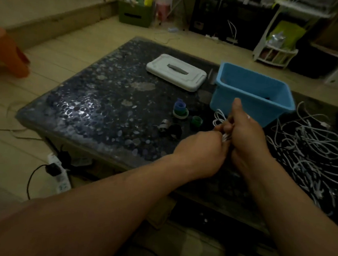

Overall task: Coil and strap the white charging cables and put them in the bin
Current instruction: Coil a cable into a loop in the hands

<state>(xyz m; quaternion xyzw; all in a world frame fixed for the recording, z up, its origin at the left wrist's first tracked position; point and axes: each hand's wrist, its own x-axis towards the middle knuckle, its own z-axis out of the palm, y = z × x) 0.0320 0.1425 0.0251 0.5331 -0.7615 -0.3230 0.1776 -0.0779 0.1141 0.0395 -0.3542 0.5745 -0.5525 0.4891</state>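
The coil could spring apart if either grip is relaxed before a strap is applied; no strap can be seen on it, and the strap rolls [180,108] lie apart from the hands, toward the middle of the table [98,103]. A trailing end, if there is one, could be snagged in the tangled pile of loose cables [311,145] at the table's right edge.

The white charging cable [220,117] is held near the table's front edge, just before the blue bin [269,113]. It is gathered into thin loops that jut beyond the fingers. It is clasped by both hands: the left hand [200,150] is fisted round its lower strands, and the right hand [245,133] is closed round the bundle, thumb raised.
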